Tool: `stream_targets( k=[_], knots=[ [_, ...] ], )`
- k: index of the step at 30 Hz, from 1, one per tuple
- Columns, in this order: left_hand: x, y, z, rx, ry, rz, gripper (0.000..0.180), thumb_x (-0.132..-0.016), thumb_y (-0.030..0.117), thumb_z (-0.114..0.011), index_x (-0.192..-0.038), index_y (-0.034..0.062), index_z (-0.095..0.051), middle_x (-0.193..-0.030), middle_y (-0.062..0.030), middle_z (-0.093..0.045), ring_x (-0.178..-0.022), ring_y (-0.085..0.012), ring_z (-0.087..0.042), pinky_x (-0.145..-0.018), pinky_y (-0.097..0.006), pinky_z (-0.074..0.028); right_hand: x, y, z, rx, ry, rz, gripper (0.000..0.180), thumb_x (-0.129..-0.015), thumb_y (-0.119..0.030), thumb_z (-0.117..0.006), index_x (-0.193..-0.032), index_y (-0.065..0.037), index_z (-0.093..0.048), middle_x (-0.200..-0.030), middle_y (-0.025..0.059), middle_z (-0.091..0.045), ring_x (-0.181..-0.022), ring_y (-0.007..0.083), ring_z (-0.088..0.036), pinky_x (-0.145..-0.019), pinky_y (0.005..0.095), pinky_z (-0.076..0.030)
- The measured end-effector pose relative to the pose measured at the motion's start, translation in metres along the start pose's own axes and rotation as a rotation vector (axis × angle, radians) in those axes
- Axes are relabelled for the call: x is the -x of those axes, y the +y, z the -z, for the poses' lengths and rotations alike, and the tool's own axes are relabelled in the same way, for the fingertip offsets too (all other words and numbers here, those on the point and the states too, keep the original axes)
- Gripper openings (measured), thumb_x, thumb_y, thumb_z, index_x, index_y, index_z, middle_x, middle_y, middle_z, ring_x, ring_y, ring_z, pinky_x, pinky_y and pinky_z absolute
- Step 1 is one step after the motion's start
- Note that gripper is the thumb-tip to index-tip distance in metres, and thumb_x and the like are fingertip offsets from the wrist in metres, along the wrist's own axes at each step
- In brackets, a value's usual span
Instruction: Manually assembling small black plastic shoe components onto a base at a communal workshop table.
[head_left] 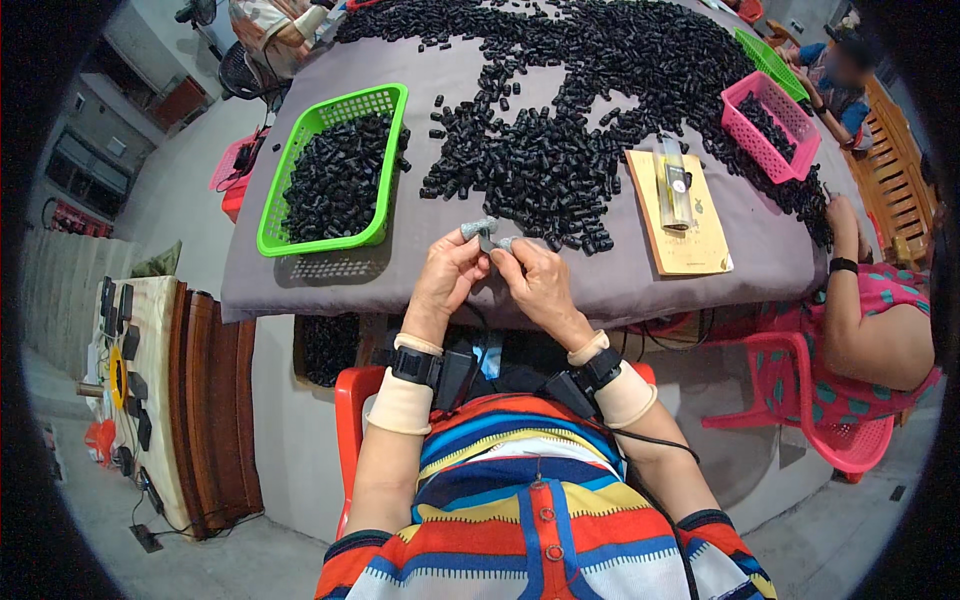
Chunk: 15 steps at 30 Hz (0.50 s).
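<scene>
- The left hand (447, 272) and right hand (541, 284) are close together, their fingertips pinching one small dark piece (487, 242) just above the table's near edge.
- A green basket (325, 245) with holes sits to the left, filled with black plastic pieces (338, 185).
- A pink basket (750, 143) on the right has some black pieces inside too.
- A big messy pile (540, 170) of them covers the grey tablecloth (440, 65).
</scene>
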<state>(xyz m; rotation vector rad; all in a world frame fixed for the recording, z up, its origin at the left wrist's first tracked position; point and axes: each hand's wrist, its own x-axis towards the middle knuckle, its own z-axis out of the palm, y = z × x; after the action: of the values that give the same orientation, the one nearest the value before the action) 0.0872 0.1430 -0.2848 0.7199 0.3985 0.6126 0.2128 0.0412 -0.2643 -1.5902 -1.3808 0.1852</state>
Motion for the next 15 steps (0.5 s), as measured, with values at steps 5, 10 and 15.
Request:
stream_targets(
  k=[5, 10, 15],
  knots=[
    [-0.0006, -0.0002, -0.0011, 0.009, 0.007, 0.004, 0.022, -0.087, 0.007, -0.053, -0.107, 0.0003, -0.056, -0.085, -0.0059, -0.060, -0.065, -0.0098, -0.054, -0.058, -0.020, -0.047, -0.0011, -0.0051, 0.0011, -0.008, 0.023, 0.009, 0.020, -0.084, -0.023, -0.057, -0.075, -0.005, -0.056, -0.067, 0.0117, -0.056, -0.059, 0.0310, -0.056, -0.051, 0.0393, -0.041],
    [-0.0003, 0.0005, -0.0031, 0.020, 0.011, 0.009, 0.020, -0.087, 0.006, -0.053, -0.105, 0.0005, -0.057, -0.085, -0.0060, -0.061, -0.065, -0.0091, -0.054, -0.058, -0.020, -0.047, -0.0010, -0.0051, -0.0004, -0.045, 0.047, 0.023, 0.025, -0.084, -0.020, -0.057, -0.069, -0.002, -0.051, -0.063, 0.0135, -0.051, -0.058, 0.0308, -0.052, -0.050, 0.0386, -0.038],
    [0.0014, 0.0027, -0.0064, 0.007, 0.018, 0.023, 0.019, -0.086, 0.006, -0.053, -0.105, 0.0006, -0.057, -0.085, -0.0055, -0.061, -0.065, -0.0090, -0.054, -0.058, -0.020, -0.046, -0.0016, -0.0065, -0.0002, -0.021, 0.024, 0.005, 0.023, -0.084, -0.020, -0.057, -0.069, -0.003, -0.052, -0.063, 0.0132, -0.052, -0.058, 0.0306, -0.053, -0.050, 0.0383, -0.038]
  ],
)
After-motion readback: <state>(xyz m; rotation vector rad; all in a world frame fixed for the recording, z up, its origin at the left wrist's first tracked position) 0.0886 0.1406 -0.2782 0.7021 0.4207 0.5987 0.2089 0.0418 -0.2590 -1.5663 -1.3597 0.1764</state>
